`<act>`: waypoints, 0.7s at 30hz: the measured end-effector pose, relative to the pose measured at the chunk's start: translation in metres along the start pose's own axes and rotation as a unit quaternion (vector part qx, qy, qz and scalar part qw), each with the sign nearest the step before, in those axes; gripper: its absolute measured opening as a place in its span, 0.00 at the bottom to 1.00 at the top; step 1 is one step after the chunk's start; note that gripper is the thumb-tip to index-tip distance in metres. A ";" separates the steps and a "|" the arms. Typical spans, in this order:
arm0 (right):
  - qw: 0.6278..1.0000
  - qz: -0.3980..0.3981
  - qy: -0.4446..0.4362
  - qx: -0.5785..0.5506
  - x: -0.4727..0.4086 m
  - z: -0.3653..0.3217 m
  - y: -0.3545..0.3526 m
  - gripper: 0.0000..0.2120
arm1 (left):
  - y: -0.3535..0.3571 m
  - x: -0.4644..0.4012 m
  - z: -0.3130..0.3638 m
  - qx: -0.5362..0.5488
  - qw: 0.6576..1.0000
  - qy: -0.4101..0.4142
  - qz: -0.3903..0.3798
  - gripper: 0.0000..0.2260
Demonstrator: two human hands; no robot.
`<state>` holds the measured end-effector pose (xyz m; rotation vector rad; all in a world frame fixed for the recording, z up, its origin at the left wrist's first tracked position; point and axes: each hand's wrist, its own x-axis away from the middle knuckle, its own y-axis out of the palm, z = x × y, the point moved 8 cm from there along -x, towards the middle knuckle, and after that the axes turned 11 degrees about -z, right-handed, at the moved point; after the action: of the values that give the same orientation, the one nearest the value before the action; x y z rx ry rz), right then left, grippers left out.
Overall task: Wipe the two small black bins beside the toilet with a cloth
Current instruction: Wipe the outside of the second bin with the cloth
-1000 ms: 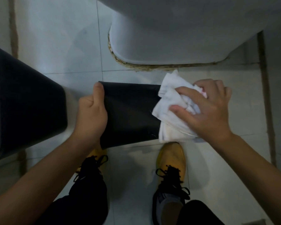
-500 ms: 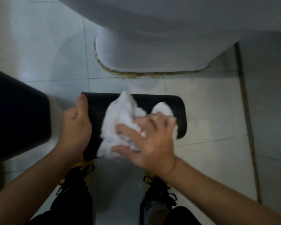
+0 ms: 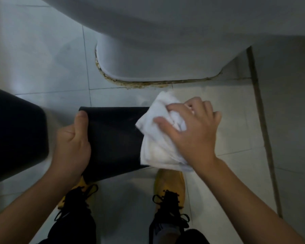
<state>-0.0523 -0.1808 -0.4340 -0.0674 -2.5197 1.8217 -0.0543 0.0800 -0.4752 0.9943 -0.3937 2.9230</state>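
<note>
— What has changed since half a second ago?

— My right hand (image 3: pixel 192 131) has swept the cloth (image 3: pixel 158 138) back along the bin. A moment ago it sat over the middle of the side wall, just beside my left grip; now it is bunched over the far end from that grip, covering the end edge and hanging a little past it. So one more stroke along this face is done, and I judge that I am still working back and forth on this first bin.

— How are your hands set?

— My left hand (image 3: pixel 72 147) is closed around the near end of the small black bin (image 3: pixel 113 138), thumb pressed flat on the upper side, fingers wrapped out of sight underneath. It holds the bin on its side, off the floor (image 3: pixel 236 164), above my shoes (image 3: pixel 169 189). My right hand's fingers are spread and pressed down on the cloth, clamping it against the bin.

— And the other bin?

— The second black bin (image 3: pixel 14 136) is outside my left grip, close by but not touching my hand as far as I can see. It looks untouched, so roughly half the job remains.

— Anything inside either one?

— I cannot tell. Neither opening faces me; I only see outer walls. The toilet (image 3: pixel 157 50) base stands beyond both hands.
</note>
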 end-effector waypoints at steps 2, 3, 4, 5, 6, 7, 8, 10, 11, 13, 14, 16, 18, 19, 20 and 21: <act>0.998 -0.039 0.053 -0.007 -0.013 0.004 0.004 0.21 | 0.000 -0.002 0.003 -0.002 1.000 -0.001 0.002 0.27; 0.997 -0.049 0.057 -0.002 -0.020 0.000 0.004 0.22 | 0.001 -0.003 0.006 -0.004 1.000 0.002 0.002 0.27; 0.997 -0.056 0.048 0.004 -0.025 -0.008 0.005 0.22 | 0.001 -0.005 0.008 -0.008 1.000 0.006 0.003 0.28; 0.997 -0.064 0.029 0.005 -0.030 -0.020 0.006 0.23 | 0.000 -0.006 0.009 -0.010 1.000 0.008 0.004 0.28; 0.997 -0.075 0.002 0.003 -0.033 -0.035 0.009 0.23 | -0.001 -0.006 0.009 -0.010 1.000 0.005 0.007 0.29; 0.996 -0.083 -0.031 0.000 -0.033 -0.050 0.011 0.24 | -0.001 -0.006 0.008 -0.005 1.000 -0.001 0.006 0.29; 0.994 -0.090 -0.066 -0.002 -0.032 -0.063 0.014 0.26 | -0.001 -0.005 0.008 0.002 1.000 -0.006 0.002 0.29; 0.983 -0.130 -0.129 0.010 -0.024 -0.074 0.019 0.34 | -0.001 -0.005 0.007 0.015 1.000 -0.015 -0.005 0.27; 0.974 -0.162 -0.155 0.029 -0.020 -0.071 0.022 0.39 | 0.000 -0.006 0.009 0.012 1.000 -0.019 -0.009 0.26; 0.953 -0.222 -0.197 0.054 -0.015 -0.055 0.023 0.45 | 0.002 -0.009 0.013 -0.004 1.000 -0.023 -0.017 0.25; 0.944 -0.247 -0.209 0.060 -0.014 -0.045 0.022 0.47 | 0.003 -0.010 0.015 -0.014 0.999 -0.022 -0.019 0.26; 0.932 -0.282 -0.215 0.069 -0.011 -0.024 0.020 0.47 | 0.007 -0.012 0.018 -0.029 0.999 -0.019 -0.025 0.27; 0.929 -0.294 -0.214 0.075 -0.006 -0.004 0.016 0.47 | 0.008 -0.014 0.019 -0.027 0.999 -0.022 -0.025 0.26; 0.928 -0.295 -0.213 0.079 -0.002 0.006 0.013 0.48 | 0.007 -0.015 0.019 -0.027 0.999 -0.023 -0.023 0.26; 0.928 -0.296 -0.211 0.081 0.002 0.014 0.010 0.48 | 0.007 -0.016 0.019 -0.030 0.999 -0.024 -0.021 0.26; 0.929 -0.296 -0.208 0.079 0.006 0.020 0.007 0.48 | 0.006 -0.017 0.020 -0.034 0.999 -0.026 -0.021 0.28</act>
<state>-0.0588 -0.1972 -0.4472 1.0638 -2.2181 1.8848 -0.0294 0.0701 -0.4720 1.0569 -0.4651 2.8313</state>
